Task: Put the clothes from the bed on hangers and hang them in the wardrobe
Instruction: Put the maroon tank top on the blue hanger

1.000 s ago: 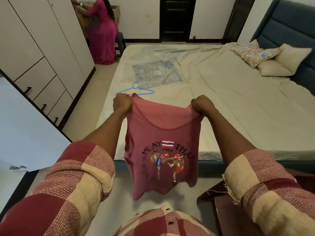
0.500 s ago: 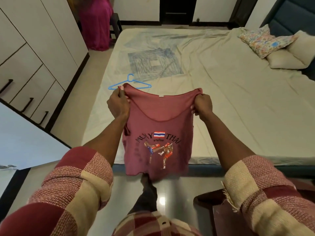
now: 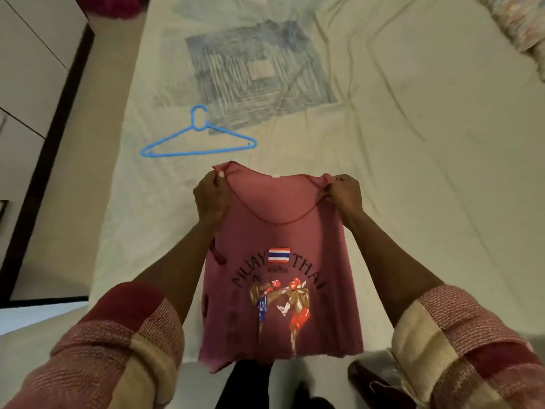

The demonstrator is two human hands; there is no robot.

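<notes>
Over the near edge of the bed (image 3: 383, 172), the left hand (image 3: 211, 199) and right hand (image 3: 343, 193) pinch the shoulder straps of a red tank top (image 3: 280, 276), held spread and hanging, while the blue hanger (image 3: 198, 143) lies flat just beyond, long axis crosswise, nearer the left hand.

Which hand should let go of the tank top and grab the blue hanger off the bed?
Probably the left hand. The blue hanger lies on the bed just beyond it, while the right hand would have to cross the tank top both hands hold.
</notes>
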